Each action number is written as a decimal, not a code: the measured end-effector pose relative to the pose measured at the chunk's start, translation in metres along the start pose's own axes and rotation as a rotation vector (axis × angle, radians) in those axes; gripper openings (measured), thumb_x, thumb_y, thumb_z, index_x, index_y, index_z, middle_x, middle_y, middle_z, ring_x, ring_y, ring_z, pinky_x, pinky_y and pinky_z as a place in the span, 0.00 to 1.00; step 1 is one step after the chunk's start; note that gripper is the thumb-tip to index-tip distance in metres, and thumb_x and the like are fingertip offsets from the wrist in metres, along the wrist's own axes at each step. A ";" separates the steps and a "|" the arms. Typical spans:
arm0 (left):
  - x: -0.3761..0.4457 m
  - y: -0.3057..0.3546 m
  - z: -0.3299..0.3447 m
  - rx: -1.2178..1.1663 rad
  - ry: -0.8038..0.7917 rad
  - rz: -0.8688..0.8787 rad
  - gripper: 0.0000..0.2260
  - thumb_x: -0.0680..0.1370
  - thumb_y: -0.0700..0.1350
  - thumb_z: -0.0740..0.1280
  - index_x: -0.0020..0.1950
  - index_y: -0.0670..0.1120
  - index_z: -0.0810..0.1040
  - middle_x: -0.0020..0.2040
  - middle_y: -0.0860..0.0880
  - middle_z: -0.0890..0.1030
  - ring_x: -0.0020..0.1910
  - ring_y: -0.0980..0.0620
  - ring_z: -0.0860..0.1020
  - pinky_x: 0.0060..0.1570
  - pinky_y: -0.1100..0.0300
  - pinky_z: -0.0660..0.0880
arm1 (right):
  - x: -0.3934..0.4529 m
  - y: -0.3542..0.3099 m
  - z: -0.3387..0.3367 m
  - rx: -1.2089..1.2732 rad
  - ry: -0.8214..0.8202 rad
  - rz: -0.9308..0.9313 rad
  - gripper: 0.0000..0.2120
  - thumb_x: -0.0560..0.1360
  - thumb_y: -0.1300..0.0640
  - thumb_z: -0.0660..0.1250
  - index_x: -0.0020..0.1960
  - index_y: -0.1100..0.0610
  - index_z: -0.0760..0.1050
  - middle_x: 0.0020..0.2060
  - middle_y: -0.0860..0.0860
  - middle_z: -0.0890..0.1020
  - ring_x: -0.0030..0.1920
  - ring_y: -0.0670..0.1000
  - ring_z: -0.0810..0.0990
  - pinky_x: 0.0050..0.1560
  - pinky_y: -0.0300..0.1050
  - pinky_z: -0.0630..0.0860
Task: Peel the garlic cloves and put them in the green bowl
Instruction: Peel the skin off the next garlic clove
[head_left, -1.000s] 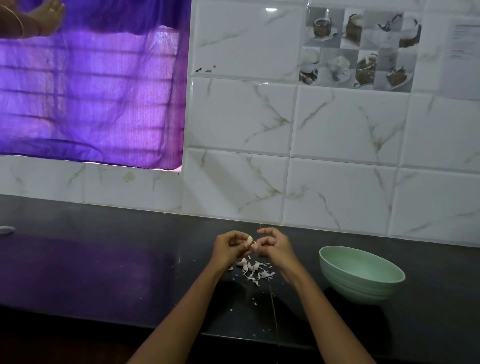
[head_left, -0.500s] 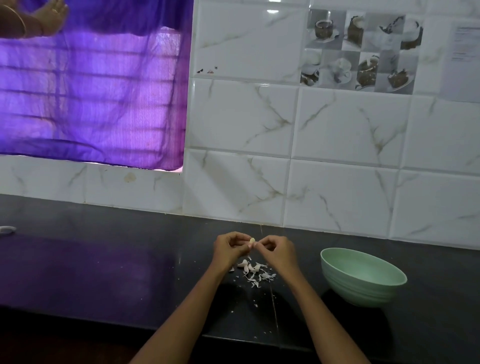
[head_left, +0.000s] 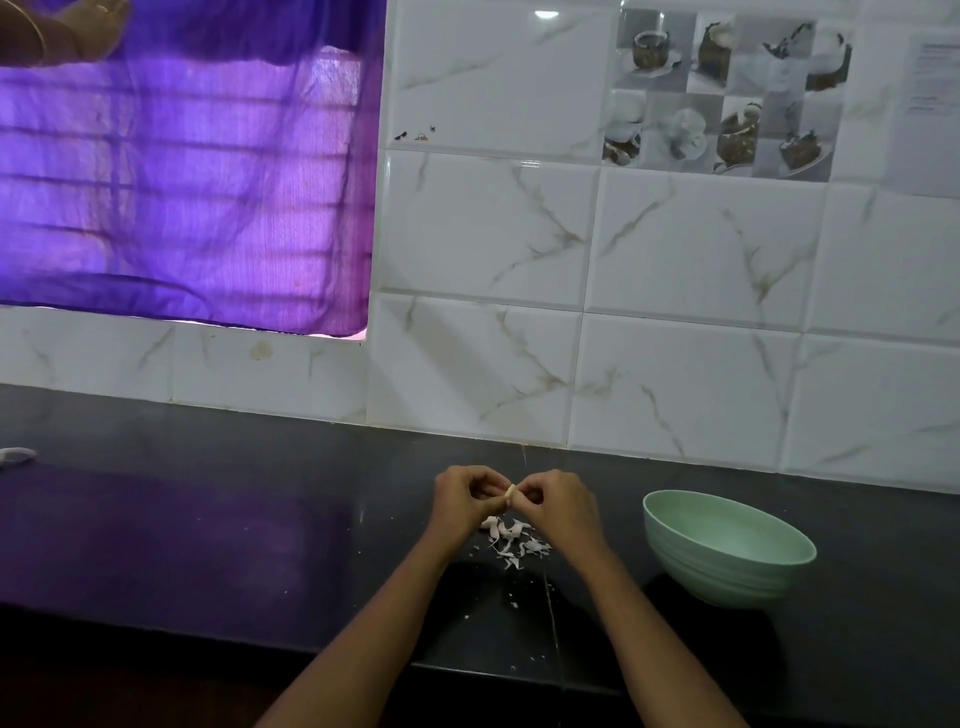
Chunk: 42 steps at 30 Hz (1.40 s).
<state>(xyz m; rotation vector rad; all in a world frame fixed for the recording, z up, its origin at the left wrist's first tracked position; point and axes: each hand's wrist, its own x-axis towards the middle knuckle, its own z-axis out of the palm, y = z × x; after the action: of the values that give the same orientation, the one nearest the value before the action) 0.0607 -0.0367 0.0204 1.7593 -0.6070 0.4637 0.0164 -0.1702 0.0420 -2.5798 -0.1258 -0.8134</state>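
Left of the green bowl (head_left: 727, 545), above the pile of skins (head_left: 511, 538), both hands have drawn together: left hand (head_left: 465, 501) and right hand (head_left: 558, 506) now pinch one garlic clove (head_left: 510, 492) between fingertips, so peeling continues, bowl drop pending.

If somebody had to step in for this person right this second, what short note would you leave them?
Hands: left hand and right hand both pinch one small pale garlic clove between them, above the black stone counter.
Things: scraps of white papery garlic skin lie on the counter under the hands. The pale green ribbed bowl stands to the right; no clove shows inside it.
Done: some skin is off.
Left: finish peeling this clove, drop it in the bowl.
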 end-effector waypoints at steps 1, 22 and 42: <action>-0.001 0.000 0.000 0.004 -0.005 0.002 0.06 0.67 0.34 0.75 0.42 0.40 0.83 0.33 0.52 0.81 0.31 0.63 0.80 0.36 0.69 0.77 | 0.000 0.000 -0.001 -0.012 -0.001 0.000 0.09 0.74 0.48 0.66 0.47 0.50 0.83 0.40 0.47 0.84 0.43 0.47 0.81 0.38 0.39 0.71; 0.003 -0.005 -0.002 -0.239 -0.039 -0.201 0.05 0.73 0.36 0.71 0.47 0.37 0.82 0.34 0.47 0.82 0.31 0.55 0.78 0.34 0.66 0.76 | 0.005 0.008 0.011 0.242 0.021 -0.126 0.13 0.70 0.63 0.72 0.53 0.54 0.82 0.46 0.49 0.84 0.43 0.44 0.79 0.44 0.34 0.74; 0.006 -0.007 -0.001 -0.392 0.011 -0.158 0.06 0.74 0.32 0.67 0.49 0.35 0.81 0.38 0.44 0.83 0.38 0.52 0.82 0.39 0.65 0.79 | 0.008 0.010 0.012 0.331 0.075 -0.080 0.04 0.69 0.52 0.73 0.41 0.47 0.79 0.35 0.44 0.82 0.38 0.42 0.79 0.40 0.41 0.77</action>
<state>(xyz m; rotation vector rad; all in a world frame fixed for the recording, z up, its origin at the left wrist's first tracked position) 0.0698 -0.0356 0.0191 1.4156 -0.5067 0.2249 0.0316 -0.1745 0.0343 -2.2430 -0.3151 -0.8394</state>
